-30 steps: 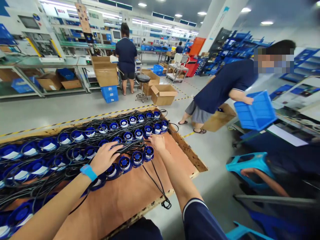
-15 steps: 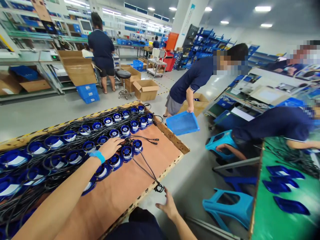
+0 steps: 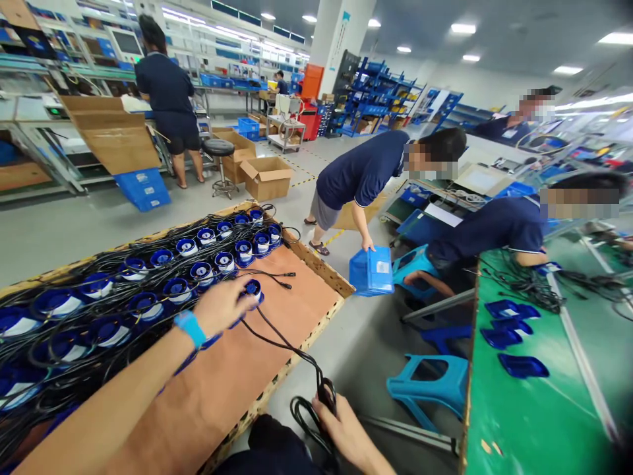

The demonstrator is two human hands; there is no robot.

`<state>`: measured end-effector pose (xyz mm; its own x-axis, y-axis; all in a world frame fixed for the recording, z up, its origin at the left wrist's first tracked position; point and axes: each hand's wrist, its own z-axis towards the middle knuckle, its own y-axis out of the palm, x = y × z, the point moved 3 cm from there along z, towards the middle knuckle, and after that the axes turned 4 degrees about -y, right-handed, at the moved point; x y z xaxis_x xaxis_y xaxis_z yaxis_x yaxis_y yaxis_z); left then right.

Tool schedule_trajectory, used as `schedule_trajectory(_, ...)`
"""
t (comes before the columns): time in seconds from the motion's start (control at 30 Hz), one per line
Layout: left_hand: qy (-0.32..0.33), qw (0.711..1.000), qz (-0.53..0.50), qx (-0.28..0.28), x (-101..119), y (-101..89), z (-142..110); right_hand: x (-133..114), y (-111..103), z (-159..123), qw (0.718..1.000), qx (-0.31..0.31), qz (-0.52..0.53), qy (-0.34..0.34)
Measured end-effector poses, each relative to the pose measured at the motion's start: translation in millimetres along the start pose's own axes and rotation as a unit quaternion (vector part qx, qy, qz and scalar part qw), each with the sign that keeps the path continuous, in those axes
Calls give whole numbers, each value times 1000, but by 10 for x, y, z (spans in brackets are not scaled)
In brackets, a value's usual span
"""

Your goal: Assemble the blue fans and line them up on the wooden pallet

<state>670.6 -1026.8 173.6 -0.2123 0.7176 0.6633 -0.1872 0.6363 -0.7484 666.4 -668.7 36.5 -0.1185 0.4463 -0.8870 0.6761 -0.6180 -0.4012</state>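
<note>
Taking the middle of my view as the dial's hub, my right hand (image 3: 341, 425) is down at six o'clock, fingers and thumb closed around a looped bundle of black cable (image 3: 315, 359), whose two strands run up over the crate's rim (image 3: 284, 381) toward eleven o'clock. My left hand (image 3: 222, 309), at eight o'clock, reaches over a blue round unit (image 3: 254, 289), fingertips against its side; I cannot tell whether they pinch it or just rest there. The cable looks rubbery and smooth, limp between bends yet springy where folded, so I judge it light, inclined to slip or snag, and best held where the strands gather. The round unit looks like hard, glossy plastic, probably heavier than its lead; I would take it by the outer wall, sparing the inner parts and the wire's exit. Two loose plugs (image 3: 287, 280) lie at two o'clock from my left hand, slim and stiff-tipped, on a flat, dull brown sheet (image 3: 306, 297). At eleven o'clock from that hand, more blue cups (image 3: 186, 247) with white labels stand in rows among tangled leads. The rim is rough, dark-flecked wood.
</note>
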Motion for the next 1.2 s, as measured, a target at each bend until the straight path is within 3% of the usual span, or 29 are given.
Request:
schedule_trajectory(0.03, 79, 995, -52, -24, 240, 123, -217, -292, -130, -22, 998, -54, 8, -9)
schedule_trajectory(0.07, 151, 981, -86, -85, 471, 263, -426, -592, -247, -4, 992, -122, 27, -15)
schedule_trajectory(0.1, 177, 968, -116, -135, 657, 378, -594, -879, -356, 49, 981, -188, 56, -11)
schedule_trajectory(0.17, 142, 961, -170, -167, 874, 470, -751, -1367, -563, 241, 961, -253, 113, -14)
schedule_trajectory(0.23, 59, 961, -233, -139, 895, 367, -690, -1656, -691, 462, 938, -297, 179, 1)
schedule_trajectory(0.3, -27, 938, -330, -98, 773, 141, -522, -1721, -705, 618, 902, -363, 227, 51)
schedule_trajectory(0.37, -95, 890, -441, -67, 579, -103, -356, -1622, -634, 693, 857, -445, 237, 111)
schedule_trajectory(0.47, -142, 827, -543, -16, 259, -388, -215, -1402, -543, 805, 815, -520, 215, 138)
schedule_trajectory(0.53, -162, 811, -561, 26, 40, -493, -190, -1359, -605, 1014, 842, -474, 235, 107)
schedule_trajectory(0.67, -205, 818, -533, 76, -359, -506, -181, -1633, -1054, 1713, 940, -256, 225, 7)
schedule_trajectory(0.77, -210, 856, -466, 78, -537, -446, -138, -2023, -1354, 2168, 967, -179, 173, -45)
schedule_trajectory(0.83, -195, 901, -363, 133, -531, -466, -124, -2314, -1428, 2303, 969, -172, 165, -62)
schedule_trajectory(0.9, -143, 933, -244, 221, -341, -535, -151, -2646, -1393, 2250, 964, -194, 155, -95)
schedule_trajectory(0.93, -110, 942, -210, 236, -173, -558, -172, -2831, -1340, 2150, 958, -215, 142, -122)
schedule_trajectory(0.97, -79, 951, -211, 214, 31, -564, -190, -3025, -1265, 2006, 950, -242, 121, -155)
schedule_trajectory(1.03, -38, 945, -314, 81, 502, -550, -223, -3418, -1074, 1618, 925, -296, 58, -231)
schedule_trajectory(1.1, -28, 879, -475, -20, 959, -611, -281, -3783, -876, 1170, 881, -327, -18, -342)
schedule_trajectory(1.2, -74, 781, -620, 8, 1344, -892, -420, -4136, -721, 663, 806, -275, -102, -514)
